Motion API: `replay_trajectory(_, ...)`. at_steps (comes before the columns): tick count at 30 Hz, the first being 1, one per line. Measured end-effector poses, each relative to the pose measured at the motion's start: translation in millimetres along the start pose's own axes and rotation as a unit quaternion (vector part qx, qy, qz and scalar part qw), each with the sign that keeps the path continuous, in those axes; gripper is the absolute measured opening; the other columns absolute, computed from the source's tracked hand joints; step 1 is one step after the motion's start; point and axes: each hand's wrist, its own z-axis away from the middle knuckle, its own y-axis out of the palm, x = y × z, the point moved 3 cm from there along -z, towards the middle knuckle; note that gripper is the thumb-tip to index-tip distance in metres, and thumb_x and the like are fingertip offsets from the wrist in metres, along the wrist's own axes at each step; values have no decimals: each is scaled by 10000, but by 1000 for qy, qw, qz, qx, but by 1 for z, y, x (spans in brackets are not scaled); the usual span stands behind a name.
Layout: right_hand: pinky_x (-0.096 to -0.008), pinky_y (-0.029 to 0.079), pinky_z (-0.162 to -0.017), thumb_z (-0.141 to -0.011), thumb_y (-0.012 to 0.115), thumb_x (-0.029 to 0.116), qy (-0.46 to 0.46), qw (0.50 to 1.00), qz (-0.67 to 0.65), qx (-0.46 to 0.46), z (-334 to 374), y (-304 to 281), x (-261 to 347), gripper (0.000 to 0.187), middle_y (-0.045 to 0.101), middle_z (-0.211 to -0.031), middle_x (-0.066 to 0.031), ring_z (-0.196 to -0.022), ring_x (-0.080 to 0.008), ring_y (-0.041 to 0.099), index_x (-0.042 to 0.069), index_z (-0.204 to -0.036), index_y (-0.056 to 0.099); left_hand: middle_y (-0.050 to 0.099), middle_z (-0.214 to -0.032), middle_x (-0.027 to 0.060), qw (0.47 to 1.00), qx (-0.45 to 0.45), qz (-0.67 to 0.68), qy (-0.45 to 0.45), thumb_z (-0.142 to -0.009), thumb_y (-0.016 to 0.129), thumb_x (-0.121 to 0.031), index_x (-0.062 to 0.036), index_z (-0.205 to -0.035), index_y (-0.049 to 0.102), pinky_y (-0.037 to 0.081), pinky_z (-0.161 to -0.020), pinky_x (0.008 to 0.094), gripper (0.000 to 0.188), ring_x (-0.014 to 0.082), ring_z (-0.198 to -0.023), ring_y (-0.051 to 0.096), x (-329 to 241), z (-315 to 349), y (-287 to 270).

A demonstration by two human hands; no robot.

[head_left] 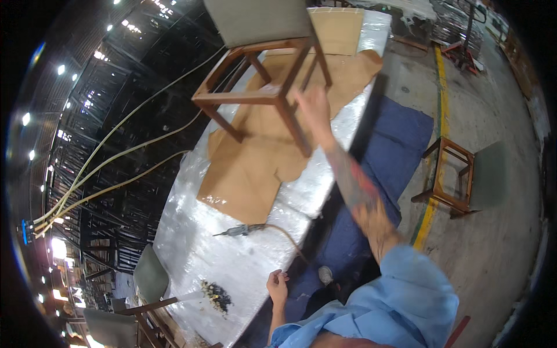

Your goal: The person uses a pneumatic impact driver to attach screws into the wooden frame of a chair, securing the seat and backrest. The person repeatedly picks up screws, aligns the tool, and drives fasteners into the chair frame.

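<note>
A wooden chair frame (235,100) with a grey-green padded back (258,23) but no seat pad stands on the far part of the wrapped table. My right hand (315,109) reaches out to the chair's right side, close to its legs. Motion smears its fingers, and whether it touches the wood cannot be made out. Back at the table's near edge is my left hand (278,285), its fingers curled in; anything within them is too small to name. A slim air tool (239,230) with a hose lies between my hands and the cardboard.
Brown cardboard (243,180) covers part of the plastic-wrapped table (185,243). A pile of small bits (216,297) lies near its left edge. Blue cloth (386,151) spreads along the right side. Another chair (455,180) lies on the floor, right. More chairs (152,272) are at lower left; hoses (127,148) hang left.
</note>
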Motion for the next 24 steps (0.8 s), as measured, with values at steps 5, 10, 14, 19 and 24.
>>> replay_trajectory(5,-389,459,-954,-802,684,414,-10,860,510,13,-131,133,7,639,616,-1202,-239,-1173,-372,559,-20,-1251,549,666,-783,122,991,-127,15,30,-940,526,-79,64,-968,628,507,-634,275,177,152,-720,644,24,-12,-96)
replay_trajectory(10,-380,534,-748,-851,561,118,-276,824,446,214,-142,110,-57,263,673,-1053,-116,-907,-286,648,60,-1098,631,641,-747,55,966,-222,-128,35,-962,532,-164,31,-862,638,451,-644,285,244,118,-690,562,-19,-42,-152)
replay_trajectory(14,-362,548,-645,-858,590,215,260,963,59,41,-107,99,-44,332,658,-962,-122,-785,-226,668,-42,-1067,599,681,-844,94,976,-210,8,65,-969,548,-157,63,-1015,641,492,-726,271,243,131,-782,629,-100,-82,-126)
replay_trajectory(19,-354,549,-747,-867,592,193,226,953,-131,151,-39,16,-44,323,655,-1035,-96,-905,-220,658,-18,-1111,610,682,-850,100,972,-128,59,188,-957,563,-135,77,-1010,643,504,-755,278,234,141,-800,638,-224,-146,-80)
replay_trajectory(24,-319,514,-701,-967,465,295,314,927,-92,181,99,-54,-10,328,656,-890,-74,-820,-181,629,20,-1004,640,681,-919,126,879,-267,-2,395,-823,666,-247,1,-988,675,511,-756,344,297,230,-834,639,-354,-205,-80)
